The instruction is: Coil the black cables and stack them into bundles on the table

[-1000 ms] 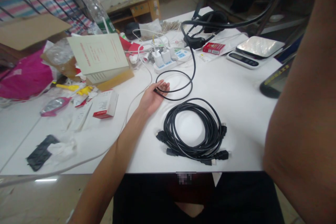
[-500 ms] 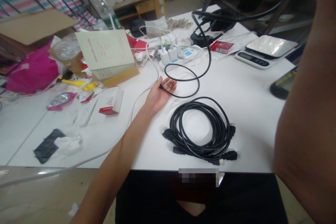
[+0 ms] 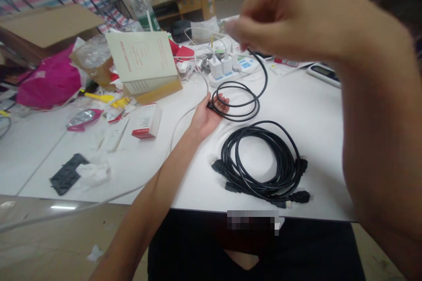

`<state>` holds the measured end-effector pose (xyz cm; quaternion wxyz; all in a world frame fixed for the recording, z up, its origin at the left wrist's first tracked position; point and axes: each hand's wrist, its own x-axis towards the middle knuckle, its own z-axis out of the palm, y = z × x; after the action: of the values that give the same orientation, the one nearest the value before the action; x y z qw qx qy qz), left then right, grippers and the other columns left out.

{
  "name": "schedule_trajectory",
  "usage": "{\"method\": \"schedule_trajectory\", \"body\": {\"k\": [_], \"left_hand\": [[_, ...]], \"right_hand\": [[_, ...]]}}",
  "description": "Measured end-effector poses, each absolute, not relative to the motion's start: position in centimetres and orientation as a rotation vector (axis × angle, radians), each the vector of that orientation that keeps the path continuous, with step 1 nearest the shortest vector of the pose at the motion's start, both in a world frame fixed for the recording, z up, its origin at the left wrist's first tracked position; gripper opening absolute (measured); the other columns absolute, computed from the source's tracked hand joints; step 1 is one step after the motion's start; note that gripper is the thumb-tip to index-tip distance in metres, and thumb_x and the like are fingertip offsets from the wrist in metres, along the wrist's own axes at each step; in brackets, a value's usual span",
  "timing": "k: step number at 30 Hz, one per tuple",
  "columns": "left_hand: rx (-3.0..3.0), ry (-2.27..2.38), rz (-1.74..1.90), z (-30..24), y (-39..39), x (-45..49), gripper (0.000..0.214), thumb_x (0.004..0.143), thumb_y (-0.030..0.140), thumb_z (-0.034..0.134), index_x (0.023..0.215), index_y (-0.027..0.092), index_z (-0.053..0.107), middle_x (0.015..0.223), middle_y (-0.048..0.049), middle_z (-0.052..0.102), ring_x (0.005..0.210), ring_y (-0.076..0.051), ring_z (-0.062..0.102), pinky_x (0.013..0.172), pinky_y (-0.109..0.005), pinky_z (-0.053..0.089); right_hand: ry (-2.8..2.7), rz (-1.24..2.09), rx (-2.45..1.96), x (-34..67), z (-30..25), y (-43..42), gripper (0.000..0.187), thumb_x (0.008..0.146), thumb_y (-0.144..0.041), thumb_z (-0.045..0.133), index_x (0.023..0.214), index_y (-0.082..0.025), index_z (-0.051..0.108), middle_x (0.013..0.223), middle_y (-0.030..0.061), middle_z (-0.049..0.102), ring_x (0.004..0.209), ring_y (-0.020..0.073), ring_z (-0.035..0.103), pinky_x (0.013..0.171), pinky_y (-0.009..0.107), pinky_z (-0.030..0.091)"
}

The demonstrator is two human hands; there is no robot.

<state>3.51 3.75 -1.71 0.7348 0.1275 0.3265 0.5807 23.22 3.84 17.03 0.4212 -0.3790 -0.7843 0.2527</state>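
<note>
Palm up over the white table [image 3: 316, 140], my left hand [image 3: 208, 117] holds the plug end of a black cable [image 3: 266, 77], the thumb lying along it. From there the cable runs in loose loops beyond the fingers and climbs to my right hand [image 3: 290, 22]. That hand is raised close to the camera, slightly blurred, its fingers closed on the cable. Nearer the table's front edge lies a coiled bundle of black cables [image 3: 292, 167] with several plugs sticking out around it.
A power strip [image 3: 216, 81] with white chargers stands behind the loops. To the left are a red and white box [image 3: 147, 120], an open booklet [image 3: 141, 59], a black tray-like piece [image 3: 67, 175] and a pink bag [image 3: 49, 79]. A scale [image 3: 325, 74] is partly hidden by my right arm.
My right hand has swung into view from the upper right, bringing the cable down. Another loop now lies at my left hand. The view has shifted slightly.
</note>
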Motion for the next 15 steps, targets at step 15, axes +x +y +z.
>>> {"method": "schedule_trajectory", "body": {"k": [15], "left_hand": [[0.320, 0.723, 1.376, -1.3, 3.9, 3.4, 0.024, 0.107, 0.033, 0.061, 0.109, 0.014, 0.076, 0.086, -0.0046, 0.079, 0.087, -0.018, 0.079, 0.096, -0.032, 0.062]], "right_hand": [[-3.076, 0.443, -1.191, 17.3, 8.9, 6.5, 0.022, 0.099, -0.030, 0.062, 0.096, -0.014, 0.076, 0.086, 0.0065, 0.073, 0.072, 0.0153, 0.061, 0.067, 0.031, 0.039]]}}
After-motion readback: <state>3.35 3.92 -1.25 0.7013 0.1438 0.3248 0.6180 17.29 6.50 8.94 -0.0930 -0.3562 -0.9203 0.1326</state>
